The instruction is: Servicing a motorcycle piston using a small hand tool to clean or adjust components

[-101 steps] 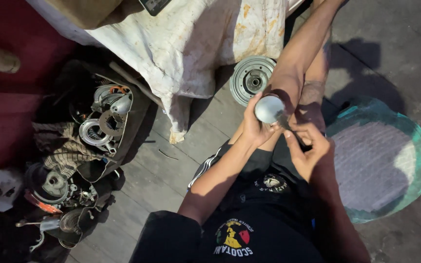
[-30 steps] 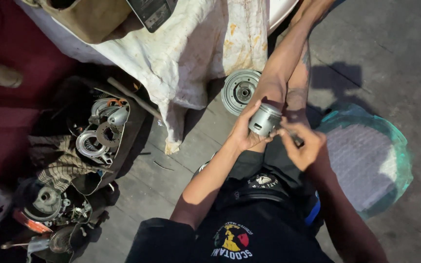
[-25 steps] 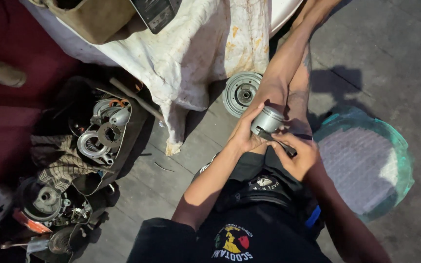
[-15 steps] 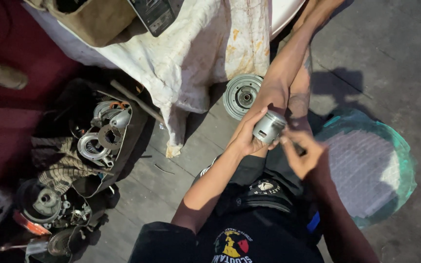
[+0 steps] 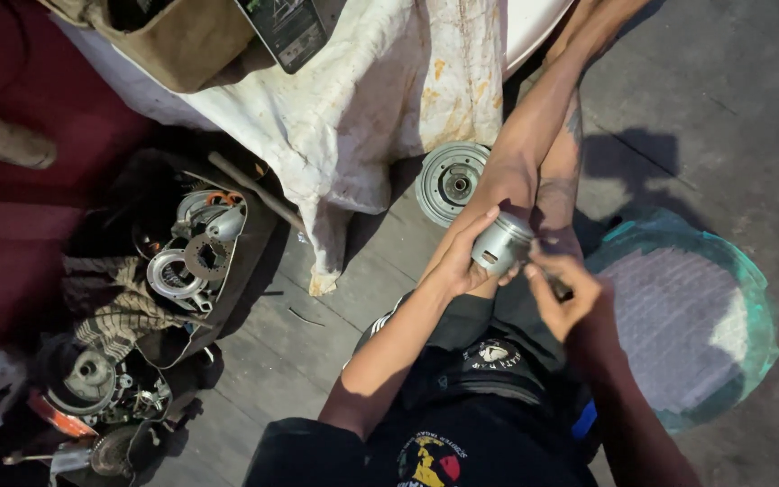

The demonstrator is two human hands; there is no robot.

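My left hand [image 5: 462,261] grips a silver metal piston [image 5: 500,243], a short cylinder held on its side above my lap. My right hand [image 5: 563,290] is just to the right of it, fingers pinched at the piston's lower edge around a small dark tool or part that I cannot make out clearly. Both hands hover over my bare legs, which stretch away over the concrete floor.
A round metal pulley-like disc [image 5: 451,180] lies on the floor beside my leg. A stained white cloth [image 5: 362,99] hangs at the top. A dark tray of engine parts [image 5: 187,261] sits at left. A round green-rimmed basin [image 5: 750,298] lies at right.
The piston has turned in my left hand from open end up to lying on its side. My right hand moved away and came back to its lower edge.
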